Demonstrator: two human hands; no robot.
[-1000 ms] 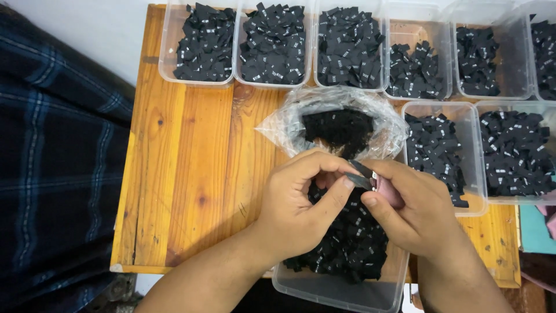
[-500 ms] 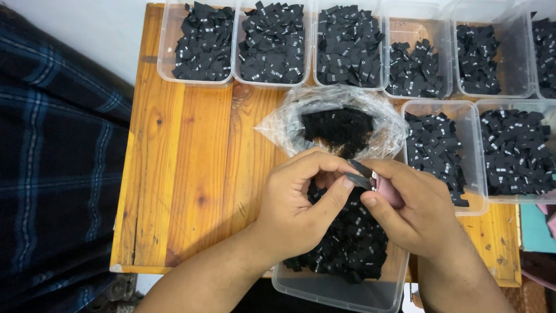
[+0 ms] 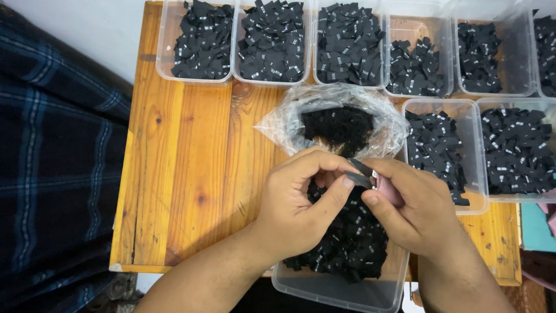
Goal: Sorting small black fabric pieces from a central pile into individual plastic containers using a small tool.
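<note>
At the far left a dark plaid cloth [image 3: 52, 174] is lying beside the wooden desk [image 3: 185, 174], whose left half is showing bare planks. Along the far edge a row of clear tubs [image 3: 200, 40] is sitting side by side, each already holding a heap of small black labels, some fuller than others, so a good share of the sorting appears to be done. Toward the middle, the left hand [image 3: 295, 208] is curling over the near tub [image 3: 341, 290], its thumb and forefinger pinching closed on a small black label [image 3: 360, 174] held just above that tub. A crinkled clear plastic bag [image 3: 336, 119] is lying open just behind the hands, with a dark clump of labels still inside it, and the near tub is also holding a loose pile under the hands, which suggests plenty is left to go through. The right hand [image 3: 417, 211] is meeting the left one, its fingers closed around something pinkish, touching the same label from the other side. To the right, two more tubs [image 3: 515, 150] of labels are standing near the desk's edge.
</note>
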